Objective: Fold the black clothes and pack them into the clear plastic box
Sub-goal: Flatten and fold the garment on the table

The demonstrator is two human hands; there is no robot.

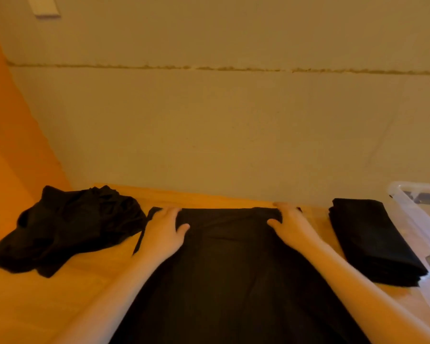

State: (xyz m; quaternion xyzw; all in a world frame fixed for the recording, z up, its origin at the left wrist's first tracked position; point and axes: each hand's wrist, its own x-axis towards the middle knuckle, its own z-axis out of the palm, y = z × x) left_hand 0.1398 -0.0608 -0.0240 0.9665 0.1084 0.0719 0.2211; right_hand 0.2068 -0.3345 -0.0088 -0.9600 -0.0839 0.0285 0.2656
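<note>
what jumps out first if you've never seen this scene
A large black garment spread flat down the middle of the wooden table, with the left hand and right hand on its far edge. A crumpled black heap lies left; a folded black stack sits right, beside the clear box.

Your left hand [164, 225] lies flat, palm down, fingers pointing away from you, thumb spread inward; your right hand [289, 223] mirrors it; both bare forearms reach forward, converging slightly.
</note>
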